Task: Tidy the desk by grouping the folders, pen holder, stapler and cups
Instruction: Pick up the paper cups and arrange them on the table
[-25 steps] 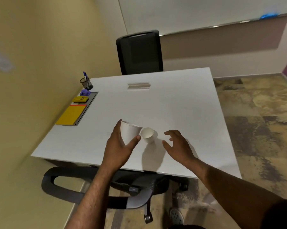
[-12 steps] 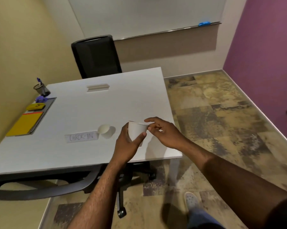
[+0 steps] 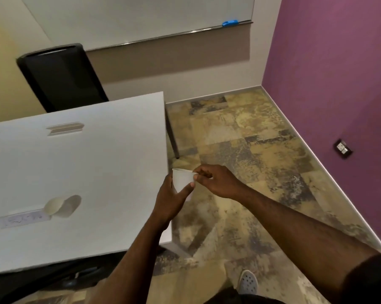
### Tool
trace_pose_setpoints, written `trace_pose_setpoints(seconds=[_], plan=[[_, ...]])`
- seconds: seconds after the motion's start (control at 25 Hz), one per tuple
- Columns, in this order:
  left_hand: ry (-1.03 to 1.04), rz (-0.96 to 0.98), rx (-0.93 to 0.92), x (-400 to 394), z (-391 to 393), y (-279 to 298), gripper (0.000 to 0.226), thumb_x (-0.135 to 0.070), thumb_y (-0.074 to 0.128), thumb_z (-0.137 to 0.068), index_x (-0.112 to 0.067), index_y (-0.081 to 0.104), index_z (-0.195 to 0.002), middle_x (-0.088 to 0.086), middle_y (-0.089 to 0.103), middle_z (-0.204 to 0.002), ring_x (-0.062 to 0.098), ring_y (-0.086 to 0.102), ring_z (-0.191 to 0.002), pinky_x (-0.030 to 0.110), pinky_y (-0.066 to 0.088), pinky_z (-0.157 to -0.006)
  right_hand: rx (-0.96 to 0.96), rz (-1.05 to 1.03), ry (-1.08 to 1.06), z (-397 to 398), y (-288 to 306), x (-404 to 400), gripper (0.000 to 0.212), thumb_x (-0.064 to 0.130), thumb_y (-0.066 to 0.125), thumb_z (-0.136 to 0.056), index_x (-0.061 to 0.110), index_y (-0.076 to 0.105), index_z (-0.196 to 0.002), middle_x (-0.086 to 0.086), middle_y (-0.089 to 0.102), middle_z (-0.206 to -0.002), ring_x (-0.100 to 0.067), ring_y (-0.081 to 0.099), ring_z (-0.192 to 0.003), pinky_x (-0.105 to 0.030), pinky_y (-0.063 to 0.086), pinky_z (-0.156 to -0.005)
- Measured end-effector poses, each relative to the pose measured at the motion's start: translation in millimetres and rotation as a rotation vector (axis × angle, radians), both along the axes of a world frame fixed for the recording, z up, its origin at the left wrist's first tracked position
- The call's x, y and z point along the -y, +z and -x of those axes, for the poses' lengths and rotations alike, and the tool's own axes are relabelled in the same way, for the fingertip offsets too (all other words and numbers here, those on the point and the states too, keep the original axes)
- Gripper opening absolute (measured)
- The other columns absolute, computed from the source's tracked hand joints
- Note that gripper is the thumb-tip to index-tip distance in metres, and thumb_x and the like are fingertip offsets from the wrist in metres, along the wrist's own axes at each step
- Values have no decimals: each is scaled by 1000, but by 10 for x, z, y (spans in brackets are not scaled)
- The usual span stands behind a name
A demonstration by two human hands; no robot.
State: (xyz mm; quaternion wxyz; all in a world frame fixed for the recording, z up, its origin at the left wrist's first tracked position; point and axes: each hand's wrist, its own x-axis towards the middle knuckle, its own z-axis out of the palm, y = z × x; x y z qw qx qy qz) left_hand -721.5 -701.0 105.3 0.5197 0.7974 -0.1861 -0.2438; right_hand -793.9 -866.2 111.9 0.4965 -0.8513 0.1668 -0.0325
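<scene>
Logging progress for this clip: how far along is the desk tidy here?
Early. Nothing looks grouped within view. In hand: the left hand holds a white paper cup past the desk edge, right hand pinching its rim. Left: a second cup lies tipped by a label; folders, holder, stapler are out of frame.

left hand [image 3: 170, 199] gripping white paper cup [image 3: 181, 179], right hand [image 3: 215, 181] pinching its rim, second cup [image 3: 53, 206] tipped on white desk [image 3: 97, 167]

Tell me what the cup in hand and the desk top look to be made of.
Cup in hand: likely paper, matte white, with a thin rolled rim that the right hand pinches while the left hand wraps its wall. Desk top: probably laminate, smooth matte white with a thin crisp edge; the core is not visible.
</scene>
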Motion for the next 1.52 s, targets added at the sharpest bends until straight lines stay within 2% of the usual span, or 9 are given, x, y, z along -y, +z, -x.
trace_pose_setpoints(seconds=[0.16, 0.28, 0.4, 0.68, 0.84, 1.0, 1.16, 1.32, 1.52], plan=[[-21, -16, 17, 783, -28, -165, 54, -51, 72, -79, -33, 50, -125, -11, 63, -114, 9, 62, -103, 35, 59, -85, -51, 41, 11, -19, -115, 797, 15, 34, 58, -91, 27, 68, -99, 12, 63, -87, -12, 62, -89, -26, 44, -72], [-6, -50, 27, 1198, -154, -249, 60, -53, 71, -79, -29, 49, -130, -8, 63, -116, 8, 62, -101, 33, 59, -83, -90, 69, 37, -201, -148, 1244, 17, 36, 58, -91, 28, 69, -101, 7, 70, -96, -12, 64, -91, -27, 47, -71], [13, -78, 15, 1473, -476, -323, 69, -57, 68, -78, -30, 46, -137, -7, 62, -121, 11, 61, -104, 36, 58, -86, -100, 99, 51, -510, -172, 1553, 19, 37, 57, -92, 27, 69, -102, 5, 71, -92, -5, 61, -77, -22, 42, -61], [173, -36, -27, 2081, -1724, -470, 69, -50, 72, -78, -25, 47, -138, -2, 61, -128, 13, 60, -109, 33, 57, -90, -59, 153, 104, -1953, -266, 2169, 20, 35, 59, -91, 26, 70, -105, 6, 69, -92, -8, 63, -80, -17, 44, -60], [287, -57, -44, 2329, -2579, -367, 60, -49, 62, -87, -24, 48, -139, -4, 60, -131, 11, 60, -110, 22, 54, -84, -88, 137, 167, -2913, -197, 2434, 19, 34, 60, -91, 25, 70, -105, 5, 70, -95, 0, 61, -78, -16, 47, -62], [544, -130, -71, 2242, -3246, -314, 49, -47, 51, -94, -20, 53, -135, -2, 59, -137, 13, 59, -116, 28, 47, -96, -58, 142, 274, -3810, -144, 2494, 19, 30, 61, -91, 24, 70, -107, 9, 67, -95, 9, 57, -76, -12, 41, -55], [724, -309, -101, 1858, -3626, -461, 51, -43, 57, -91, -22, 50, -137, -4, 52, -144, 17, 51, -130, 34, 42, -108, -47, 143, 411, -4647, -265, 2332, 22, 30, 62, -90, 19, 70, -107, 2, 70, -99, 6, 60, -71, -6, 40, -44], [920, -385, -168, 1471, -3887, -625, 49, -37, 59, -90, -21, 51, -136, -5, 50, -146, 16, 46, -135, 30, 36, -112, -94, 169, 560, -5448, -470, 2010, 24, 36, 64, -88, 20, 69, -105, 2, 73, -101, -6, 64, -77, -16, 41, -53], [941, -628, -373, 1130, -4322, -882, 68, -43, 55, -92, -18, 31, -151, 4, 15, -164, 22, 26, -148, 33, 22, -120, -99, 230, 763, -6450, -642, 1501, 26, 37, 65, -86, 18, 68, -103, -4, 77, -93, -9, 61, -69, -16, 38, -60]])
